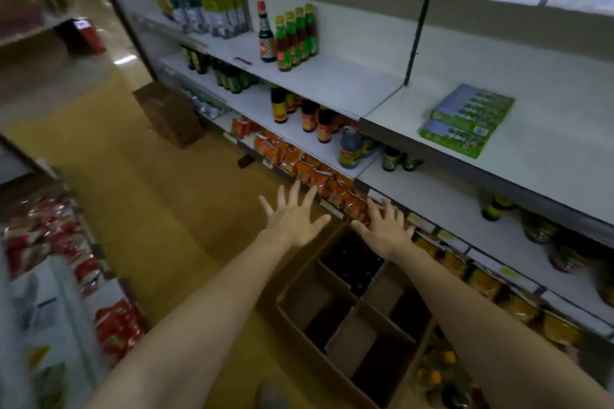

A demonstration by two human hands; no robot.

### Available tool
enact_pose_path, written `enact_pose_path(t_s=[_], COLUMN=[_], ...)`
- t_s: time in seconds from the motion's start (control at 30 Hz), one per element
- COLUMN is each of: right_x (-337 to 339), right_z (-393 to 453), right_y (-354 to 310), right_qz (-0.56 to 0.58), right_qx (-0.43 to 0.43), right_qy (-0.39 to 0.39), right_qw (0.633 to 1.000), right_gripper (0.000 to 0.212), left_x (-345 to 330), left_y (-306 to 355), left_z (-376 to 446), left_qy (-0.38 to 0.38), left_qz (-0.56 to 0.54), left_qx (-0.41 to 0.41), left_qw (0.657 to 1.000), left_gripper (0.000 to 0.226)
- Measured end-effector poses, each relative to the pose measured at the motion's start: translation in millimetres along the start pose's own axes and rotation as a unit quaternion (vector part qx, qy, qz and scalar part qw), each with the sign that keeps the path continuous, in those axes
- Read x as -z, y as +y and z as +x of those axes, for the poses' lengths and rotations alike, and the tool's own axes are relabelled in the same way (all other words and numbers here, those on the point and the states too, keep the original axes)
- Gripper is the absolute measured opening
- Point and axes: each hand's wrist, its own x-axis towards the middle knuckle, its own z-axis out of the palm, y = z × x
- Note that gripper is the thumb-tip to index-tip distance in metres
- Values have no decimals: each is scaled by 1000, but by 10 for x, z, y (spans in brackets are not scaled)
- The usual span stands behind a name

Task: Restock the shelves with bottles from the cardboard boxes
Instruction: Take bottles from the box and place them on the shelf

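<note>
An open cardboard box point(292, 319) stands on the floor below me, its flaps up. Dark bottles point(354, 261) fill its far compartment; the near part looks dark and I cannot tell what is in it. Both my arms stretch out over the box. My left hand point(294, 217) hovers with fingers spread wide, holding nothing. My right hand point(387, 224) is also spread and empty, just in front of the low shelf edge. The grey shelves point(335, 83) on the right carry a few sauce bottles point(295, 38) and more dark bottles point(312, 116) one level down.
A second brown cardboard box point(171, 113) sits on the yellow floor further down the aisle. Orange packets point(309, 169) line the low shelf. A green flat pack point(466, 119) lies on the right shelf. Red-packaged goods point(113, 325) fill the rack at left.
</note>
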Motion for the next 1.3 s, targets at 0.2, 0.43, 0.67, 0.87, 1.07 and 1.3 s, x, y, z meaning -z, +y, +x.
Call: enact_pose_path(t_s=[0.2, 0.43, 0.67, 0.87, 1.07, 1.3], right_x=[-93, -142, -127, -416, -1168, -2205], right_z=[166, 430, 587, 701, 997, 1583], right_y=[-228, 160, 428, 400, 127, 54], right_qz=[8, 13, 81, 121, 161, 237], right_qx=[-30, -104, -167, -223, -303, -340], right_qy=[3, -46, -1, 34, 1, 4], right_qw=[1000, 993, 983, 967, 939, 910], right_gripper=[68, 75, 69, 64, 68, 67], left_x=[62, -46, -105, -374, -943, -1751], left_y=[-215, 33, 420, 464, 80, -213], left_z=[558, 1013, 1445, 1869, 2395, 3007], left_qy=[-31, -127, -145, -163, -235, -264], left_qz=[19, 26, 91, 125, 164, 213], left_qx=[-67, -138, -260, -339, -380, -382], left_qw=[997, 982, 950, 918, 879, 860], left_gripper=[74, 75, 73, 68, 71, 69])
